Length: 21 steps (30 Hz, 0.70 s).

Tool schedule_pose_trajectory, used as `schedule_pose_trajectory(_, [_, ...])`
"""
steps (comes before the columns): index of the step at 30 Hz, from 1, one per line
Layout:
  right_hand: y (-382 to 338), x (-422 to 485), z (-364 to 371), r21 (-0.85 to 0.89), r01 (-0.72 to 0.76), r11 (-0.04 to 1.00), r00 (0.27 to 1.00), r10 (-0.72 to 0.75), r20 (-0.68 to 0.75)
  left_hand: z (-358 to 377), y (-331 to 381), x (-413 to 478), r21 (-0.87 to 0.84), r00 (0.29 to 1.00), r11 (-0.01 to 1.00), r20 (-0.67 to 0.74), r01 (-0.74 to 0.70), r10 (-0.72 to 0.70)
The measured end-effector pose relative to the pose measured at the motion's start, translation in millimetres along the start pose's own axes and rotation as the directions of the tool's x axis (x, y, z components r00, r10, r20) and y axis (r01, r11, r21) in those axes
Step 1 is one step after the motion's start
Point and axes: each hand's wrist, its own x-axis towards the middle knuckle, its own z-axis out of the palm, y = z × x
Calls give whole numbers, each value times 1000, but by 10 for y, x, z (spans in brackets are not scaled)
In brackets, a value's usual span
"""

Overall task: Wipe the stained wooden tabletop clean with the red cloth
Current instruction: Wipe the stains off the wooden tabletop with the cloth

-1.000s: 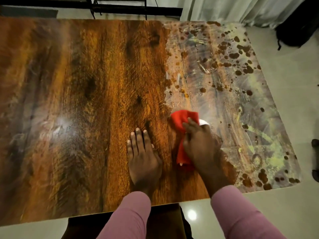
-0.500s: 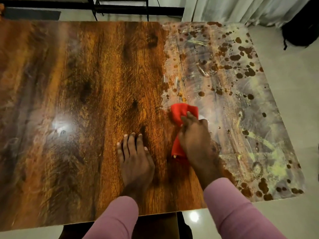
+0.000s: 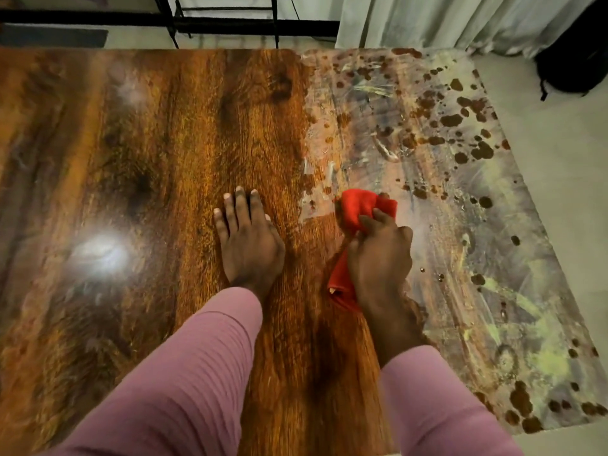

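Where the left and middle of the glossy brown wooden tabletop (image 3: 164, 143) show clean grain under a bright patch of lamp glare (image 3: 98, 255), its right third lies under a greyish smeared film (image 3: 437, 245) scattered with dark brown blots (image 3: 482, 151) and yellow-green streaks (image 3: 552, 353). The blots are densest toward the far right corner and at the near right corner. Beyond the far edge of the table stands a black metal frame (image 3: 223, 23), and to its right hangs a pale pleated curtain (image 3: 427, 18) that reaches the pale tiled floor (image 3: 559, 143) running along the table's right side. On that floor by the curtain sits a black bag (image 3: 579, 57), perhaps a backpack, too dark to tell whether it is open. The left hand (image 3: 250, 245) lies flat and palm down on the clean wood, fingers straight and close together, holding nothing. Just to its right, the right hand (image 3: 378, 255) has its fingers curled round the crumpled red cloth (image 3: 358, 205), which sits on the tabletop at the border between clean wood and film. One bunch of the cloth sticks out past the fingertips and a tail trails out beside the wrist. Both arms wear ribbed pink sleeves (image 3: 184, 383).
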Motion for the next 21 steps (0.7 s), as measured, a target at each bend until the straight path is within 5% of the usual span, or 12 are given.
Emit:
schedule_pose_trajectory(4, [-371, 3, 120, -5, -8, 1000, 1000, 8, -23, 39, -4, -1, 6, 1000, 1000, -3, 6, -6])
schedule_pose_trajectory(9, [-507, -197, 289, 17, 357, 934, 927, -356, 115, 42, -13, 18, 41, 999, 999, 37, -2, 1])
schedule_pose_trajectory(16, [-331, 441, 245, 49, -26, 998, 996, 30, -83, 25, -1, 8, 51, 999, 999, 30, -14, 13])
schedule_pose_trajectory(21, [-663, 254, 412, 55, 219, 974, 976, -219, -14, 10, 17, 12, 44, 999, 999, 48, 0, -2])
